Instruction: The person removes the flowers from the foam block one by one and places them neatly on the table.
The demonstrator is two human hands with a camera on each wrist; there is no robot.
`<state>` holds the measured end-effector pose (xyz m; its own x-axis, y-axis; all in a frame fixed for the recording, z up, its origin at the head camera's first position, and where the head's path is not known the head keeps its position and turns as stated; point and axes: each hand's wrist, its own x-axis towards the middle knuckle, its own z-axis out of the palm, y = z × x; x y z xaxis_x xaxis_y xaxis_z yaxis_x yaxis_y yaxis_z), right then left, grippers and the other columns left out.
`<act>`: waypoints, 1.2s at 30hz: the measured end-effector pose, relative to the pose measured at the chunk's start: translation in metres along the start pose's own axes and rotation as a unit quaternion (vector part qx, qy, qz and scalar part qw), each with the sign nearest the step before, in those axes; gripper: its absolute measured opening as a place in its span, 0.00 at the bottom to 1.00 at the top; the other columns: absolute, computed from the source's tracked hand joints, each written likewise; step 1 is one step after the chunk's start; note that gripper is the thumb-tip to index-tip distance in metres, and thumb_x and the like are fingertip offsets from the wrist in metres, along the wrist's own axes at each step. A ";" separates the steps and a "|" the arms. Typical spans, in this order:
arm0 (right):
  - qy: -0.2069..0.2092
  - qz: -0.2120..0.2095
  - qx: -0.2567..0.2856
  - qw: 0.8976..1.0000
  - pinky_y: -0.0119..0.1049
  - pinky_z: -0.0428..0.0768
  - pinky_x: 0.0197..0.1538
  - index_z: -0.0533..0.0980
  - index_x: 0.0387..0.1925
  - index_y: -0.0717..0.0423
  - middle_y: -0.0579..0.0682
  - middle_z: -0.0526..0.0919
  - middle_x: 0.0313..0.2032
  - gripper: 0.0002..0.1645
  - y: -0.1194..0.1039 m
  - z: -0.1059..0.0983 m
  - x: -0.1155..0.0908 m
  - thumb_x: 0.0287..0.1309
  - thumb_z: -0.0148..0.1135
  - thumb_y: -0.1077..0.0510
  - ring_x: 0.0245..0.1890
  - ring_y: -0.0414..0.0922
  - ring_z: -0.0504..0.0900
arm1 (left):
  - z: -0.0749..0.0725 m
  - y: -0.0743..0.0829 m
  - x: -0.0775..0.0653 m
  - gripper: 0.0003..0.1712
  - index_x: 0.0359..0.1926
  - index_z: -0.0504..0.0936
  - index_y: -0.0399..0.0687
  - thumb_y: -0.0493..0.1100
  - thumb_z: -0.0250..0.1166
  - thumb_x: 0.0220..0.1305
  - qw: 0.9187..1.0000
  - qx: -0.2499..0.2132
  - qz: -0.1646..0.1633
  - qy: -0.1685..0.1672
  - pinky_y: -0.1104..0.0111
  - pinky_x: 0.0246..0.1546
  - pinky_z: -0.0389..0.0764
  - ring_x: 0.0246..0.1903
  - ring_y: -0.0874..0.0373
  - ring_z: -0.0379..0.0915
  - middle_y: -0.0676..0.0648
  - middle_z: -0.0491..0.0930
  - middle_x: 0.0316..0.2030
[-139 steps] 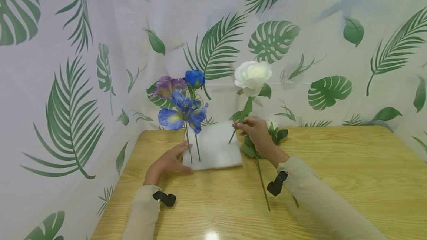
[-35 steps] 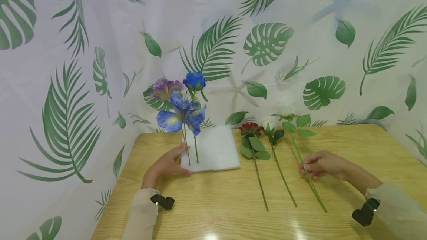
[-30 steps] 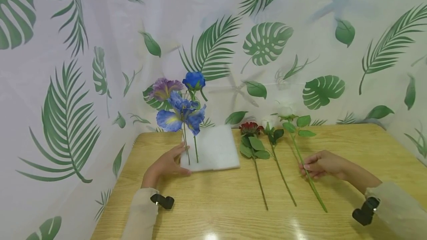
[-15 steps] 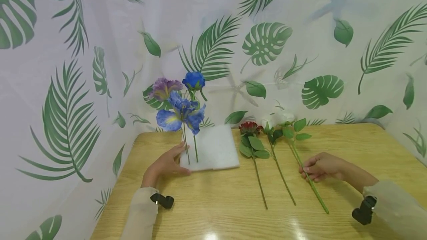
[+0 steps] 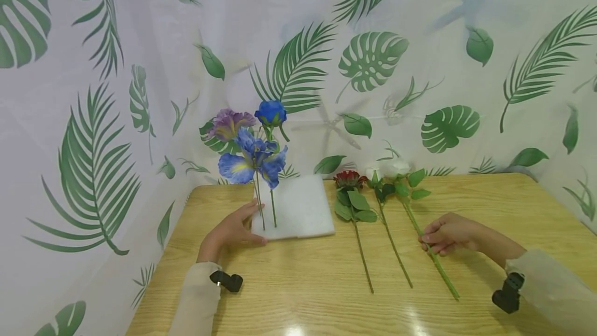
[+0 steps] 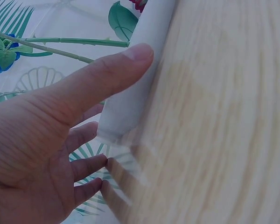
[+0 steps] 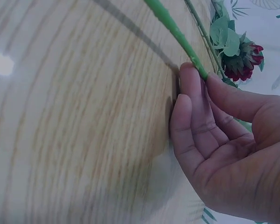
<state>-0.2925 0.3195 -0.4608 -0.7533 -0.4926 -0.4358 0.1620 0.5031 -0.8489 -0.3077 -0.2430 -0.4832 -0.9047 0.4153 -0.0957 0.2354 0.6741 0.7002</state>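
Observation:
My right hand (image 5: 450,233) pinches the green stem of a white rose (image 5: 398,167) between thumb and fingertips, low over the table's right side. In the right wrist view, the stem (image 7: 175,32) runs up from the pinch. My left hand (image 5: 233,229) rests against a flat white foam block (image 5: 305,209), thumb along its front edge and relaxed fingers at its left side. Out of the foam's left part rise thin stems bearing a blue iris (image 5: 254,159) and a blue rose (image 5: 271,113). A purple iris (image 5: 230,123) shows behind them; its stem is mostly hidden.
A dark red flower (image 5: 350,179) and a small white flower (image 5: 373,174) lie side by side between the foam and my right hand, stems toward me. The wooden table (image 5: 298,284) meets a leaf-patterned curtain (image 5: 382,4) behind and at left.
Earlier, my right hand held a white rose upright at the foam; now it is over the table at right. During the last second the held rose's head swung left. My left hand stays put.

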 end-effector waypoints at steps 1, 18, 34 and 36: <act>0.004 0.002 -0.005 1.000 0.30 0.86 0.35 0.81 0.47 0.70 0.47 0.88 0.34 0.16 0.000 0.000 0.000 0.72 0.59 0.59 0.30 0.37 0.85 | 0.000 0.000 0.000 0.58 0.78 0.62 0.51 0.53 0.82 0.50 1.000 0.000 0.000 0.000 0.42 0.78 0.48 0.81 0.39 0.38 0.42 0.43 0.82; 0.060 0.030 -0.042 0.997 0.38 0.88 0.39 0.79 0.52 0.73 0.48 0.89 0.33 0.20 -0.010 0.007 -0.002 0.67 0.64 0.59 0.34 0.44 0.89 | 0.000 0.001 -0.002 0.57 0.78 0.62 0.51 0.53 0.81 0.51 1.000 -0.003 0.003 0.000 0.41 0.78 0.49 0.81 0.39 0.38 0.42 0.44 0.82; 0.064 0.029 -0.038 0.997 0.37 0.88 0.38 0.78 0.53 0.73 0.48 0.89 0.34 0.21 -0.009 0.007 -0.003 0.67 0.64 0.59 0.33 0.43 0.90 | 0.000 0.001 -0.002 0.57 0.78 0.61 0.51 0.52 0.81 0.51 1.000 -0.007 0.002 0.000 0.41 0.78 0.50 0.81 0.39 0.38 0.42 0.44 0.82; 0.065 0.029 -0.039 0.997 0.37 0.88 0.38 0.78 0.53 0.73 0.47 0.89 0.34 0.21 -0.010 0.007 -0.003 0.67 0.64 0.59 0.34 0.43 0.90 | 0.000 0.001 -0.002 0.57 0.78 0.61 0.51 0.52 0.81 0.51 1.000 -0.007 0.002 0.001 0.41 0.78 0.50 0.81 0.39 0.38 0.42 0.43 0.82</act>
<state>-0.2870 0.3115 -0.4532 -0.8207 -0.3679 -0.4370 0.1617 0.5841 -0.7954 -0.3056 -0.2429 -0.4821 -0.9041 0.4173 -0.0918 0.2345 0.6642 0.7098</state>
